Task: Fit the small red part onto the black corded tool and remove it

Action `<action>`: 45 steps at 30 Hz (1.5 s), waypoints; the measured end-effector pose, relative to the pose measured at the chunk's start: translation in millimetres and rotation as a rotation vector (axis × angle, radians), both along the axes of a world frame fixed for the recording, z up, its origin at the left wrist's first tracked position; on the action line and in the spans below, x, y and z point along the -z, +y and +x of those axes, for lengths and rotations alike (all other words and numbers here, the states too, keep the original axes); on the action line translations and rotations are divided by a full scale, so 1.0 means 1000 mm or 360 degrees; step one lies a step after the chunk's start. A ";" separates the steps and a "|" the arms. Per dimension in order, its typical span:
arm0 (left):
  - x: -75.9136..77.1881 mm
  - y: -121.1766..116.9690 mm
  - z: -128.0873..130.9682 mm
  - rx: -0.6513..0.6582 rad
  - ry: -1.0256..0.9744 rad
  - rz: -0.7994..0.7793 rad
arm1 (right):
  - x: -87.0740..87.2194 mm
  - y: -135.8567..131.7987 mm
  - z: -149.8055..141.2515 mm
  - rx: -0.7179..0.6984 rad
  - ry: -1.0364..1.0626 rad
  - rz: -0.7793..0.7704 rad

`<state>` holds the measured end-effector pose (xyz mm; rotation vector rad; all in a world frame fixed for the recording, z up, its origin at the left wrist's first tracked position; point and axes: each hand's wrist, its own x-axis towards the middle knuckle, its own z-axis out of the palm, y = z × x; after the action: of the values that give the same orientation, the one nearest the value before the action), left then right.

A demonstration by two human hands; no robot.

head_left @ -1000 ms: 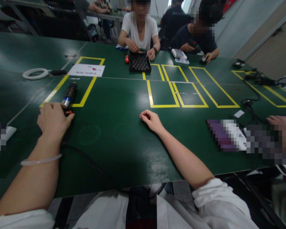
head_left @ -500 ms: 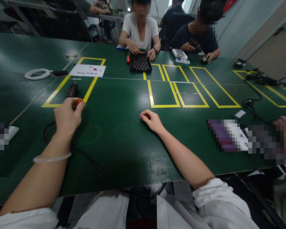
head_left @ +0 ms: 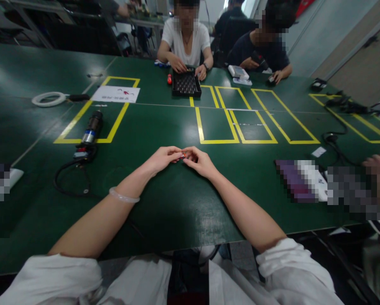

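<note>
My left hand [head_left: 167, 157] and my right hand [head_left: 200, 162] meet fingertip to fingertip over the near middle of the green table. Between them shows a small red-orange piece [head_left: 183, 156], too small to name its kind. My left fingers pinch it; the right thumb and fingers are curled against its other side, and whether they grip it too or hold something else is hidden. To the left lies a black cylindrical device [head_left: 91, 129] with a blue and silver band and a black cable [head_left: 56, 180], apart from both hands.
Yellow tape rectangles [head_left: 218, 141] mark the table. A white printed sheet [head_left: 115, 94] and a white coil [head_left: 48, 99] lie far left. Across sits a person at a black tray [head_left: 186, 84], another person beside. A purple and white item [head_left: 296, 180] lies right, near another person's hand [head_left: 378, 169].
My left hand has left the black device, carrying the small red-orange piece rightward to my right hand. The device now lies uncovered. My right hand has barely moved.
</note>
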<state>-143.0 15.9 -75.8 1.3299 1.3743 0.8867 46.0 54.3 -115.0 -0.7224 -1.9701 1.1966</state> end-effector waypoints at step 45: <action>0.005 -0.011 0.002 -0.0020 0.0028 0.0105 | 0.000 0.001 0.000 0.0076 -0.0090 0.0030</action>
<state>-140.6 5.0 -81.1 1.3833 1.3787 0.9383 45.6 54.9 -115.1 -0.7977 -1.9963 1.1394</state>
